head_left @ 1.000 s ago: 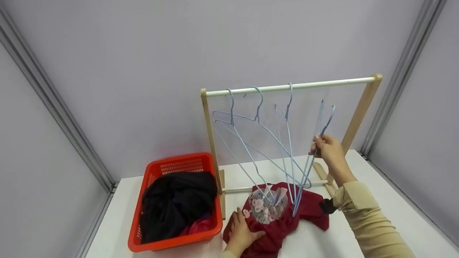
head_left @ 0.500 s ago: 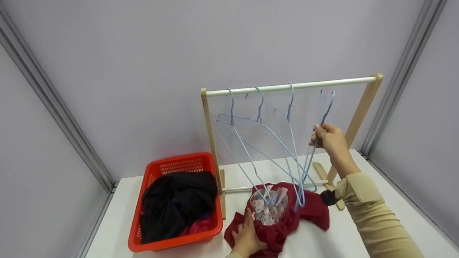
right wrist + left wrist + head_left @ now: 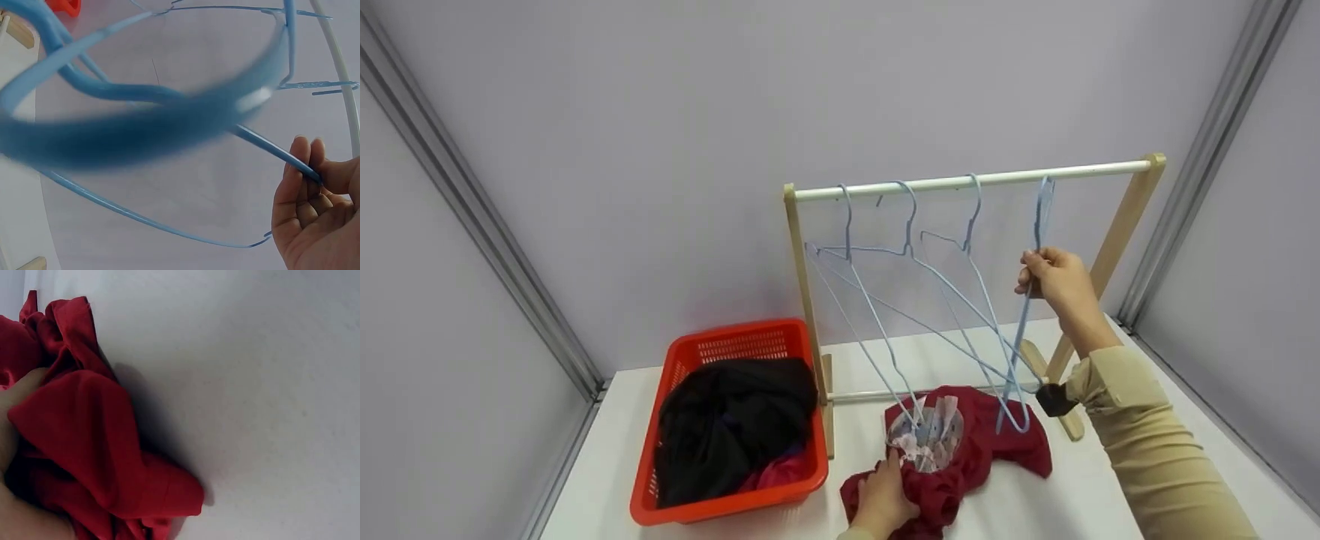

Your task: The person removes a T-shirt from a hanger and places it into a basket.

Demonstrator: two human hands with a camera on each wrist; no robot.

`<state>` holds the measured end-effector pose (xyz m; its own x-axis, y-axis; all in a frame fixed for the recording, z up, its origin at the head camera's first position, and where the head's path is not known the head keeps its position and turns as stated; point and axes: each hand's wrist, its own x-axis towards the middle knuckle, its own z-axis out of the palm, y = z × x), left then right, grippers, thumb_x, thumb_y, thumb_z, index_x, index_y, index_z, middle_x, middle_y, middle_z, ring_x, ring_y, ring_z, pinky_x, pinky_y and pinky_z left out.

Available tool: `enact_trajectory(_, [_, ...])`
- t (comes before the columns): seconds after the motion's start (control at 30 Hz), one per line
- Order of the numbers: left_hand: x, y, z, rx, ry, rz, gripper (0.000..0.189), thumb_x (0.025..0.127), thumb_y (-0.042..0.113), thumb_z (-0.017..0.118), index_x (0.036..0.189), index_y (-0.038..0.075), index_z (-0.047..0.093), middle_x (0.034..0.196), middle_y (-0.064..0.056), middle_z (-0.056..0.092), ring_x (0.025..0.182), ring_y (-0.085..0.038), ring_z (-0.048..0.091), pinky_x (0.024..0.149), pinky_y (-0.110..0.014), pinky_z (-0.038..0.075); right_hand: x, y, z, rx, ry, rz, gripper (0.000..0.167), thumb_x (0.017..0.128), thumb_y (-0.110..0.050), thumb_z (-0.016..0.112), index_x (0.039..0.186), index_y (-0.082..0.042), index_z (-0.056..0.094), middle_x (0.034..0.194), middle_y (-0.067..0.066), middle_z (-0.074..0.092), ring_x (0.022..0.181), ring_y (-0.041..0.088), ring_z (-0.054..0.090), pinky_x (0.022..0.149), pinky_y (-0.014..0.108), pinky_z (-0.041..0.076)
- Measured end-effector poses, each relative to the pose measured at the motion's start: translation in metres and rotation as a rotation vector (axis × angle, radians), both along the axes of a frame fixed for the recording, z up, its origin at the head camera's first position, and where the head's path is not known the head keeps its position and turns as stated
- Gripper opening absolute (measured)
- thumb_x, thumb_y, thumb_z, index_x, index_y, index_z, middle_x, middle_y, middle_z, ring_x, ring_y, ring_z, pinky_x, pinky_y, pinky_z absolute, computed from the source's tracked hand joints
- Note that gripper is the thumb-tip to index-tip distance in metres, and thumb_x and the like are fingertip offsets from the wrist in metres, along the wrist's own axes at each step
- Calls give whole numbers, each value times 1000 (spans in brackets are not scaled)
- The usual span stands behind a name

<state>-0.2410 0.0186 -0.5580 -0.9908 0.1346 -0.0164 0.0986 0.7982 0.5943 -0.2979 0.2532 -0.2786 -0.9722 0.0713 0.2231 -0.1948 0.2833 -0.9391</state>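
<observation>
My right hand [image 3: 1057, 281] pinches a blue wire clothes hanger [image 3: 1022, 322] between thumb and fingers, just below its hook. The hook is level with the white rail [image 3: 1005, 178] in the head view; I cannot tell whether it rests over it. In the right wrist view the fingers [image 3: 301, 169] hold the blue wire. On the table my left hand [image 3: 883, 499] grips the bunched near edge of a dark red garment [image 3: 971, 457] with a greyish flowered patch. Folds of that cloth [image 3: 95, 439] hide most of the left fingers in the left wrist view.
Several blue hangers [image 3: 913, 217] hang on the rail of the wooden-ended rack [image 3: 1117, 232], their lower ends over the garment. Left of the rack, a red plastic basket [image 3: 656, 420] holds black clothes [image 3: 735, 427] and something pink. Grey walls enclose the white table [image 3: 600, 435].
My right hand has raised its hanger from below the rail up to rail height, turning it. My left hand has gone from lying on the garment to bunching its near edge.
</observation>
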Motion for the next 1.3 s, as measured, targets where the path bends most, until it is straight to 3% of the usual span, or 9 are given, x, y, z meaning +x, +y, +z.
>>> enact_trajectory(0.37, [0,-4,-1,-35,113,-27,52,64,20,82,108,-1,62,92,-16,57,82,-36,62,71,-52,49,-5,1,7,18,-9,-12,19,103,-19,37,98,-6,49,66,-16,53,62,-3,57,67,13,51])
enact_trajectory(0.5, [-3,-9,2,48,131,30,53,65,15,80,111,-5,62,96,-16,54,84,-36,62,71,-50,51,-7,3,6,21,-32,-12,19,104,-21,37,100,-7,49,67,-16,53,63,-3,57,68,13,51])
enact_trajectory(0.6, [-6,-13,6,94,199,69,56,65,13,78,115,-4,60,109,-18,58,90,-37,65,74,-49,52,-9,4,5,18,-46,-8,19,104,-22,37,102,-7,49,67,-15,53,64,-3,57,68,13,51])
enact_trajectory(0.77, [-8,-24,21,138,350,107,43,65,16,75,104,10,58,101,-9,70,81,-31,68,65,-42,52,-12,3,4,14,-46,3,21,104,-20,36,101,-5,49,65,-15,52,61,-4,57,66,13,51])
enact_trajectory(0.87, [-10,-29,33,207,366,139,40,66,15,74,101,16,56,91,-6,71,74,-26,67,60,-37,49,-12,3,3,20,-38,1,24,104,-19,34,105,-1,50,65,-15,51,60,-5,55,65,12,50])
enact_trajectory(1.1, [-16,-42,55,384,395,251,39,69,12,72,105,13,58,97,-9,67,82,-25,64,73,-38,51,-14,4,3,59,-59,-16,41,104,-18,27,130,11,41,71,-11,43,62,-2,47,65,14,47])
enact_trajectory(1.3, [-22,-54,63,521,565,362,36,68,7,70,102,9,58,88,-11,71,77,-24,66,70,-37,52,-16,8,3,56,-68,-28,43,104,-17,23,132,11,38,70,-10,40,59,-2,45,63,14,45])
